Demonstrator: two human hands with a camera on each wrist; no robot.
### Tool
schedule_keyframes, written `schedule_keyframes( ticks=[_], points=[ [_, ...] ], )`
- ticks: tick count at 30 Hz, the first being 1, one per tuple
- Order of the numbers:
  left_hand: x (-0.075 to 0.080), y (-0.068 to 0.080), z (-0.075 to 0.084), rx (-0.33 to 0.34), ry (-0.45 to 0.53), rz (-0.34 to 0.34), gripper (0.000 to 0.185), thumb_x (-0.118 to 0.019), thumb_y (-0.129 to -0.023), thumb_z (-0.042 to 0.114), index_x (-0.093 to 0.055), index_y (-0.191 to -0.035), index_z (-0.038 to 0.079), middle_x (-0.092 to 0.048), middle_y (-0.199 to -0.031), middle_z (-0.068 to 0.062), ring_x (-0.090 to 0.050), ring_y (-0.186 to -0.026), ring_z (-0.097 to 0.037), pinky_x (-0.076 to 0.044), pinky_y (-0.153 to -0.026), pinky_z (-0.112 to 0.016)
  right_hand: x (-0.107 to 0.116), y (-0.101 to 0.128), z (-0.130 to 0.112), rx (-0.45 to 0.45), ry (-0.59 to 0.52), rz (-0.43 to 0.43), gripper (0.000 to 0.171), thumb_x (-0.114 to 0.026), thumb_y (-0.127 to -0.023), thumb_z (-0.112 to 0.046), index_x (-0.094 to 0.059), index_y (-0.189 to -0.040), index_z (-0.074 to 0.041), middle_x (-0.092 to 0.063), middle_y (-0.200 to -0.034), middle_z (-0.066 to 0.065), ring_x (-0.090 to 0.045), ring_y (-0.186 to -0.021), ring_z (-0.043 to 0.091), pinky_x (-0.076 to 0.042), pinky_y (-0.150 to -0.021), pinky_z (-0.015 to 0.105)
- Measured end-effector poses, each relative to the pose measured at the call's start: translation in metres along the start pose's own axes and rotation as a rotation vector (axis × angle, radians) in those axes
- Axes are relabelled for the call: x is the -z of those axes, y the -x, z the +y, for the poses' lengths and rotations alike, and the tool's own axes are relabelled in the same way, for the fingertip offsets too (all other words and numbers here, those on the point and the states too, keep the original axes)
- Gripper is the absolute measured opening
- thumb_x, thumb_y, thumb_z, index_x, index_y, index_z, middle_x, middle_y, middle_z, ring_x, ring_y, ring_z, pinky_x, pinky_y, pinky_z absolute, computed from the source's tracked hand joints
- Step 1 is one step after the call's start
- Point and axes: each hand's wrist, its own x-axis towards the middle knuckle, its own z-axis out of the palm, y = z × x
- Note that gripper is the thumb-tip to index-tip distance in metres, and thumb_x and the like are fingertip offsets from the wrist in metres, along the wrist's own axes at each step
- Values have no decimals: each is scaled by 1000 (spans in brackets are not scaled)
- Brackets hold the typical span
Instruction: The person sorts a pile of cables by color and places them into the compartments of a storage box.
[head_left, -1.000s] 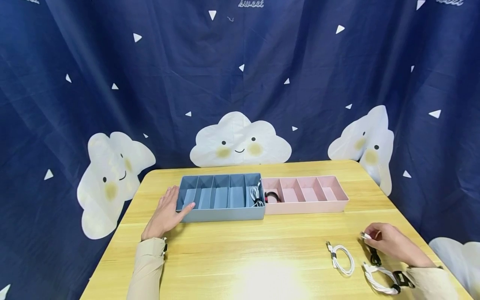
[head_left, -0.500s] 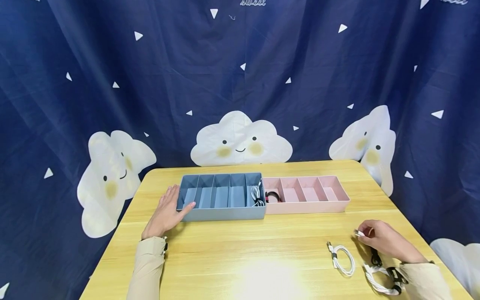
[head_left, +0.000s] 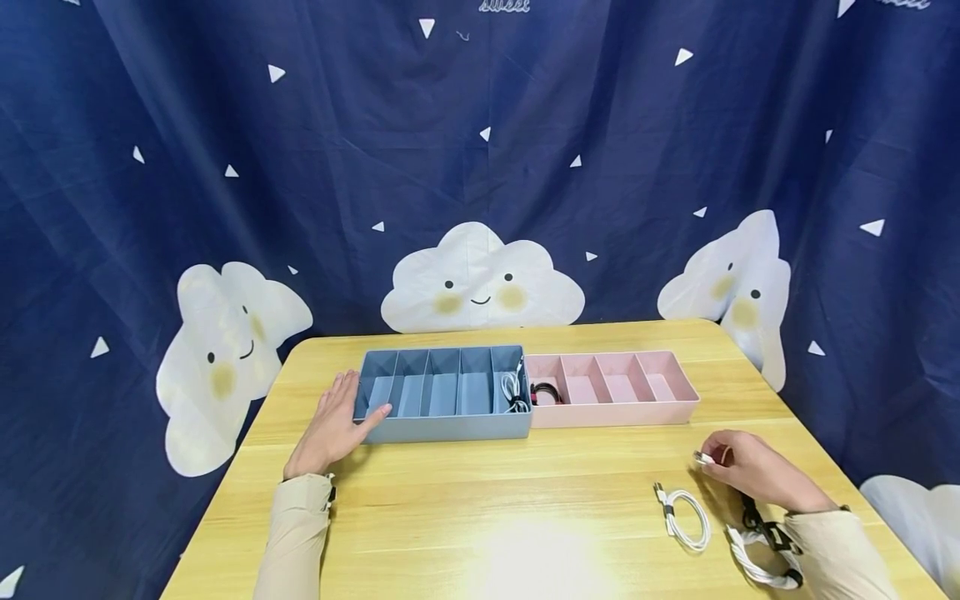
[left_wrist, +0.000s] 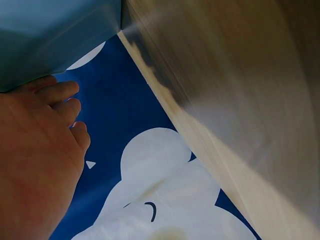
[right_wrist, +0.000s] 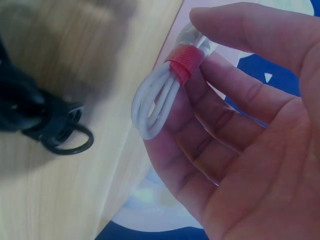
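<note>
Between the thumb and fingers of my right hand (head_left: 761, 471) is a coiled white cable (right_wrist: 157, 100), bound with a red strap (right_wrist: 186, 62). Its pale plug (head_left: 703, 457) pokes out past the fingertips in the head view. My left hand (head_left: 330, 425) rests at the left end of the blue divided box (head_left: 450, 428), thumb on the front wall and fingers along the side. A white cable and a black one lie in that box's rightmost compartment. The pink divided box (head_left: 615, 415) adjoins it, with a black cable coil (head_left: 546, 393) in its leftmost compartment.
On the table (head_left: 450, 500), a white coiled cable (head_left: 686, 521) lies left of my right hand. Another thicker white coil (head_left: 757, 567) and a black cable (head_left: 752, 512) lie under and beside the right forearm. A dark blue curtain hangs behind the table.
My right hand has moved left and a little away from me, carrying the white cable off from the black one. The left hand has stayed in place on the blue box.
</note>
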Motion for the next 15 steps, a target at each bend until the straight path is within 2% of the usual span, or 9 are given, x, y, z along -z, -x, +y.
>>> schedule_keyframes(
  ticks=[15],
  points=[
    [0, -1, 0, -5, -9, 5, 110, -48, -97, 74, -9, -165, -3, -9, -174, -23, -2, -163, -42, -7, -130, -65, 3, -14, -12, 51, 8, -1, 6, -74, -90, -9, -68, -89, -8, -61, -77, -7, -50, -68, -4, -45, -58, 20]
  ],
)
